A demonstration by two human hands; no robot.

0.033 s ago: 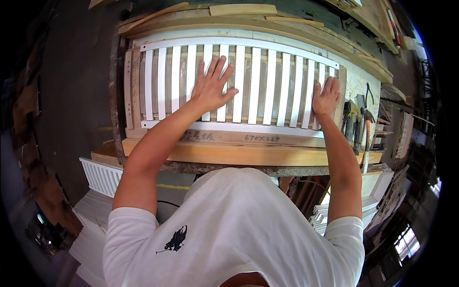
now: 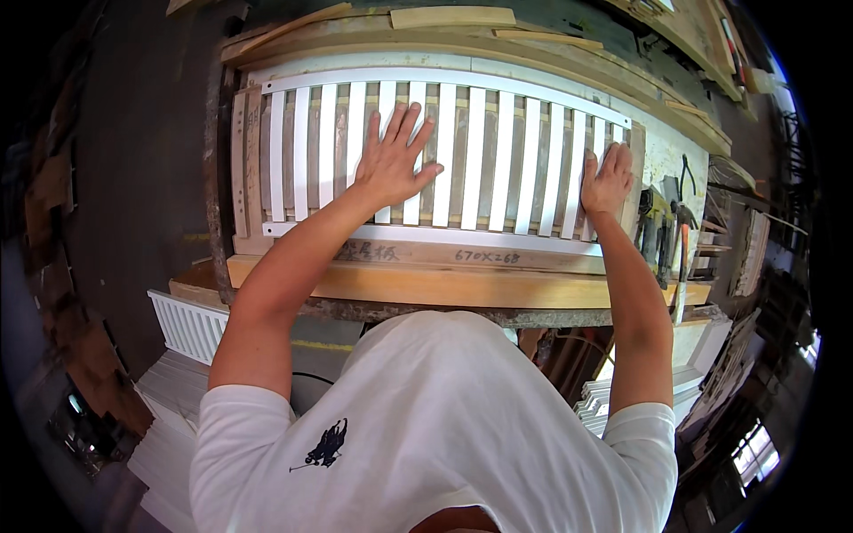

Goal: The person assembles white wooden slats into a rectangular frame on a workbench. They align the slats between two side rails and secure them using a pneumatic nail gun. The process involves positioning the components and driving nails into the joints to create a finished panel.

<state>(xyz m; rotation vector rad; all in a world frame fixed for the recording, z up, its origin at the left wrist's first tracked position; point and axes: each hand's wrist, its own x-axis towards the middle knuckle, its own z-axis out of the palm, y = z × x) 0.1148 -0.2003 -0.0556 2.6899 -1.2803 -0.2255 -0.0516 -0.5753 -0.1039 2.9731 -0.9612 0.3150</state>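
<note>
A white slatted panel (image 2: 498, 151), with many upright slats between two long rails, lies flat on a wooden jig on the workbench. My left hand (image 2: 391, 160) rests palm down on the slats left of the middle, fingers spread wide. My right hand (image 2: 607, 182) lies flat on the last slats at the panel's right end, fingers close together. Neither hand grips anything. A pale wooden board (image 2: 426, 284) runs along the bench's front edge, just below the panel.
Hand tools (image 2: 662, 222) hang or lie at the bench's right end. Long wooden planks (image 2: 453, 18) are stacked behind the panel. More white slatted panels (image 2: 187, 324) are piled low on the left, and another white stack (image 2: 604, 400) sits low on the right.
</note>
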